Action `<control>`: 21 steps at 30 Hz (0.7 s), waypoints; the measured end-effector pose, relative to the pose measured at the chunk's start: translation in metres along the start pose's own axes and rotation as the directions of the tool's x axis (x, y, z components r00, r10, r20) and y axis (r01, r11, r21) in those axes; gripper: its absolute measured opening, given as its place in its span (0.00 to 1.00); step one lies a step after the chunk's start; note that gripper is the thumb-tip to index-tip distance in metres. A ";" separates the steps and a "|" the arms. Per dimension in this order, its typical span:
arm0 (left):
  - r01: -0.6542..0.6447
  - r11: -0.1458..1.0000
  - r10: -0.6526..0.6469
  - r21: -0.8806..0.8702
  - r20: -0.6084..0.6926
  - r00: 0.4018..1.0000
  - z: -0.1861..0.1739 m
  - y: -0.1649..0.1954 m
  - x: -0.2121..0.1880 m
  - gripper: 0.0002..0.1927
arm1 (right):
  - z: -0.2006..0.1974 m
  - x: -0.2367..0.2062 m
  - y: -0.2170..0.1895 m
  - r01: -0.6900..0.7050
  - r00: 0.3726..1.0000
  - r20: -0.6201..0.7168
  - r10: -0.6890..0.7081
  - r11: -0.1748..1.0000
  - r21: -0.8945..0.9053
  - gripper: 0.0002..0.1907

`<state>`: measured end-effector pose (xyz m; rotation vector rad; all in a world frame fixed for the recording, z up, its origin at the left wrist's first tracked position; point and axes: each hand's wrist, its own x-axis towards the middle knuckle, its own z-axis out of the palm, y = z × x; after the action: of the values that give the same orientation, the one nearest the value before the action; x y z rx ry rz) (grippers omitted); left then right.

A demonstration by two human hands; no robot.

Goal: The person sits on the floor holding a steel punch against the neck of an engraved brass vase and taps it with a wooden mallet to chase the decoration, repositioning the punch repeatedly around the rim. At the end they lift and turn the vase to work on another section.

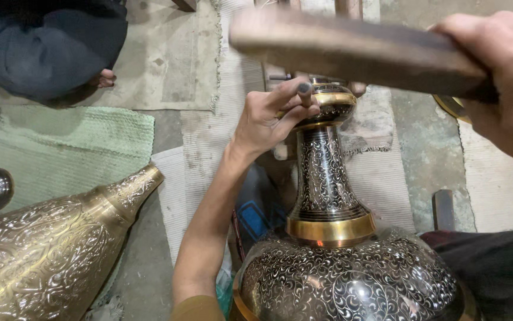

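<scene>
The engraved metal vase [328,196] (judged heavy, rigid, slick) was steadied at its rim by the left hand [268,116]; a wooden mallet [351,50] was clasped in the right hand [500,77].

This is a metal craft workshop where the work is done on the floor. A large black vase [333,238] with fine engraved scroll pattern and brass bands stands upright, and a second brass vase [48,249], also engraved, lies on its side at the left. The concrete floor [429,148] is rough and stained, covered with worn woven mats [209,119] and a green cloth [90,134]. Another person [42,47] sits low on the floor nearby.
</scene>
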<state>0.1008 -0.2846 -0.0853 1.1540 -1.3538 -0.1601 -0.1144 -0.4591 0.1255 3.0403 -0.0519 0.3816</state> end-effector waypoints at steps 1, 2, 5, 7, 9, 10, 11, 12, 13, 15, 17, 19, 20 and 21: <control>-0.017 1.000 0.017 0.017 0.007 1.000 0.000 -0.001 0.000 0.17 | 0.001 0.000 -0.001 -0.002 1.000 0.005 0.002 0.999 -0.032 0.32; -0.036 0.999 0.035 0.033 0.017 0.999 -0.001 -0.002 -0.001 0.16 | 0.000 -0.001 0.000 -0.007 1.000 0.008 0.008 0.999 -0.041 0.32; -0.065 0.997 0.064 0.033 0.022 0.998 0.001 -0.005 0.001 0.16 | -0.001 -0.001 0.000 -0.008 1.000 0.009 0.008 0.999 -0.035 0.33; -0.091 0.996 0.091 0.014 0.008 0.996 0.002 -0.008 0.003 0.16 | -0.001 0.000 0.000 0.018 1.000 -0.014 -0.018 0.999 -0.041 0.33; -0.134 0.991 0.134 -0.022 -0.003 0.991 0.003 -0.010 0.004 0.15 | 0.000 0.001 0.000 0.021 0.999 -0.034 -0.021 1.000 -0.004 0.32; -0.121 0.993 0.121 -0.004 0.004 0.993 0.002 -0.011 0.004 0.16 | 0.000 0.001 0.000 0.013 0.999 -0.034 -0.012 0.999 0.039 0.32; -0.107 0.994 0.107 0.015 0.010 0.994 0.001 -0.011 0.003 0.19 | 0.000 0.001 0.001 0.016 1.000 -0.026 -0.016 1.000 0.021 0.31; -0.094 0.995 0.093 0.034 0.017 0.996 0.000 -0.012 0.002 0.21 | 0.000 0.000 0.001 0.020 1.000 -0.019 -0.020 1.000 0.002 0.30; -0.072 0.996 0.070 0.044 0.031 0.997 0.000 -0.012 0.002 0.18 | 0.002 -0.001 0.002 0.033 0.999 -0.004 -0.034 0.996 -0.079 0.30; -0.028 0.998 0.024 0.056 0.065 0.998 0.000 -0.014 0.003 0.13 | 0.003 -0.006 0.006 0.011 1.000 0.029 -0.007 0.990 -0.141 0.30; -0.094 0.995 0.093 0.043 0.033 0.995 0.001 -0.015 0.003 0.11 | 0.004 -0.013 0.014 -0.019 0.998 0.056 0.027 0.990 -0.137 0.32; -0.094 0.994 0.093 -0.059 -0.010 0.996 0.002 -0.014 0.003 0.11 | 0.010 -0.017 0.024 0.005 0.998 0.060 0.006 0.983 -0.182 0.34; -0.059 0.985 0.054 -0.161 -0.030 0.998 0.003 -0.013 0.003 0.12 | 0.015 -0.017 0.028 -0.048 0.997 0.051 0.054 0.992 -0.119 0.32; -0.028 0.965 0.015 -0.262 -0.051 0.999 0.003 -0.012 0.004 0.13 | 0.020 -0.018 0.032 -0.100 0.994 0.043 0.102 0.993 -0.055 0.31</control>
<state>0.1050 -0.2946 -0.0918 0.9144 -1.2598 -0.2857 -0.1281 -0.4925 0.1045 3.0018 -0.2162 0.3118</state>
